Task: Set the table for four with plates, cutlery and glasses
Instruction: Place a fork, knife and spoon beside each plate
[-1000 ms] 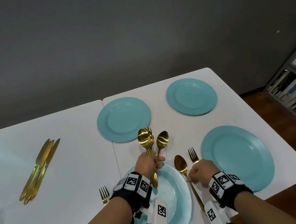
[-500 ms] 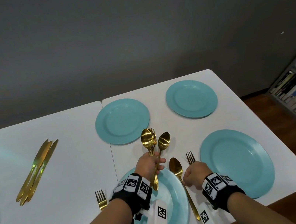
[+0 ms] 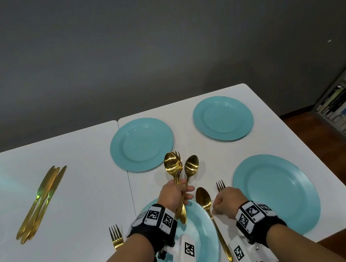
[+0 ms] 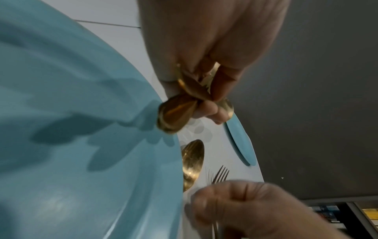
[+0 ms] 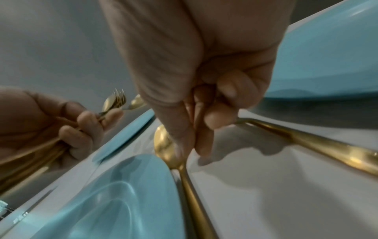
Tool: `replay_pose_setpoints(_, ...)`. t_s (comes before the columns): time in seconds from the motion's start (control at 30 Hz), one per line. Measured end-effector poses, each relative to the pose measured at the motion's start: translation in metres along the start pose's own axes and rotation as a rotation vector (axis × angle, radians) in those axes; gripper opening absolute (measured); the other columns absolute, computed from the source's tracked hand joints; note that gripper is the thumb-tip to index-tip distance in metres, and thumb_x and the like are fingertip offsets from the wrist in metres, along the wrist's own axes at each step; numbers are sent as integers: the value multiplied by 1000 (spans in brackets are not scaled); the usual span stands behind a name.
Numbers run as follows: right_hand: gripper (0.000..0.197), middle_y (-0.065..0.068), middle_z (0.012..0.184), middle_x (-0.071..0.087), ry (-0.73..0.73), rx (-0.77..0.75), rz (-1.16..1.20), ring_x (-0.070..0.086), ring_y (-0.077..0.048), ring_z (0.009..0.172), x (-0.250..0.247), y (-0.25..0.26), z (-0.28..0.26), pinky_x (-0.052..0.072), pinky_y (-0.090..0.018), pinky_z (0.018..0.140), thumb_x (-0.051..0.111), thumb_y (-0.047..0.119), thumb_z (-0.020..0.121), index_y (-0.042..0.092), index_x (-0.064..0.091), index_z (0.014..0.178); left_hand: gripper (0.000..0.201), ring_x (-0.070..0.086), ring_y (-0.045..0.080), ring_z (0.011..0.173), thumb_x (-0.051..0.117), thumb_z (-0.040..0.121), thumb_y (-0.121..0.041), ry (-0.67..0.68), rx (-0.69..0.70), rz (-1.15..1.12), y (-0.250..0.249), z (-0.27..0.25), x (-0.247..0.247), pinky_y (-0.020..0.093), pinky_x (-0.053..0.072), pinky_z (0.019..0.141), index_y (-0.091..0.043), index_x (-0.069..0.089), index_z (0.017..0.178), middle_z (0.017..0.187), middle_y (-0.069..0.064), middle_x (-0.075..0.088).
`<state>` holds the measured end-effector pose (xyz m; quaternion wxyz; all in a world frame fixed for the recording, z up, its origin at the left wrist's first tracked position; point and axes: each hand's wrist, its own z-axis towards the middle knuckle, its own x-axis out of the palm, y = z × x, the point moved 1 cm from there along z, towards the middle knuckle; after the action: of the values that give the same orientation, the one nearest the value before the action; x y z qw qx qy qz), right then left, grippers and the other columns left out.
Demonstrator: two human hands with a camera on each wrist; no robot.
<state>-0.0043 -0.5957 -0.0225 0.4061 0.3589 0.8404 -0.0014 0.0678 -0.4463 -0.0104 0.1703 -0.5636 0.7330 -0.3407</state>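
Right, left hand: my left hand (image 3: 174, 193) is curled round a bunch of cutlery (image 3: 177, 168), bowls upward, above the near plate (image 3: 202, 228); I'd guess as stock to deal out.
Right hand: my right hand (image 3: 227, 199) is curled, fingertips pinching the fork (image 3: 220, 185) beside the far-right plate (image 3: 276, 193), likely seating it at that setting.
Spoon: the spoon (image 3: 210, 213) lies just right of the near plate.
Look: gold, shiny cutlery; teal plates.
Left over: knives (image 3: 41, 203) lie piled on the table (image 3: 78, 213), well apart; another fork (image 3: 116, 236) sits left of the near plate.
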Motion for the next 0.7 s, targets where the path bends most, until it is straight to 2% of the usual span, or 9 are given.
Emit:
replay_pose_setpoints(0.07,15,1,88,69,-55,-39,103,63,-14,75,-12,3,0,56,-27,72,63,26,85,15,71,81,12,53,16,60,46,91,2,36,16,-11,0,-1,4,20,43,47,-8,49,97,82,11,61)
replay_pose_setpoints(0.13,15,3,78,66,-98,-69,296,55,-10,59,-23,7,-2,47,-20,53,63,31,86,21,68,76,10,54,16,60,47,92,3,89,41,8,0,-1,11,20,44,48,-6,49,97,80,10,60)
replay_pose_setpoints(0.23,18,-1,82,69,-104,-109,535,55,-12,58,-33,15,-6,43,-21,51,61,34,88,20,72,84,15,53,16,61,43,92,5,164,73,80,2,-2,23,24,45,54,-5,53,92,80,12,59)
replay_pose_setpoints(0.33,17,2,71,67,-107,-106,661,54,-9,52,-34,16,-6,40,-16,44,69,31,84,16,71,77,14,56,16,56,40,94,6,179,82,113,6,-3,36,26,53,53,-4,47,101,78,14,58)
replay_pose_setpoints(0.37,14,2,68,66,-101,-85,705,55,-8,51,-34,14,-5,40,-16,43,71,28,83,15,71,77,13,59,18,58,40,95,4,178,80,123,7,-2,40,32,56,60,-4,47,101,78,14,59)
replay_pose_setpoints(0.43,11,-2,69,66,-85,-43,786,56,-12,52,-36,7,-3,40,-20,46,73,24,81,14,70,79,11,64,24,69,43,95,1,200,80,148,7,-1,48,46,55,78,-7,50,98,84,17,63)
replay_pose_setpoints(0.47,10,-3,69,66,-86,-26,799,56,-14,54,-39,2,-1,41,-22,48,73,23,81,14,69,77,10,65,26,74,45,94,-1,208,78,165,5,-2,52,48,54,82,-8,50,99,89,19,63)
replay_pose_setpoints(0.57,15,-3,77,68,-162,12,763,55,-13,59,-55,-20,1,42,-22,52,67,18,85,21,64,71,15,59,27,81,45,94,2,231,37,126,4,3,65,35,54,72,-8,44,105,101,19,61)
replay_pose_setpoints(0.7,16,-4,84,66,-245,102,701,52,-16,61,-93,-69,6,42,-23,54,61,14,88,18,64,73,13,61,20,73,43,94,1,184,42,130,1,10,82,28,52,68,-8,43,104,97,11,62)
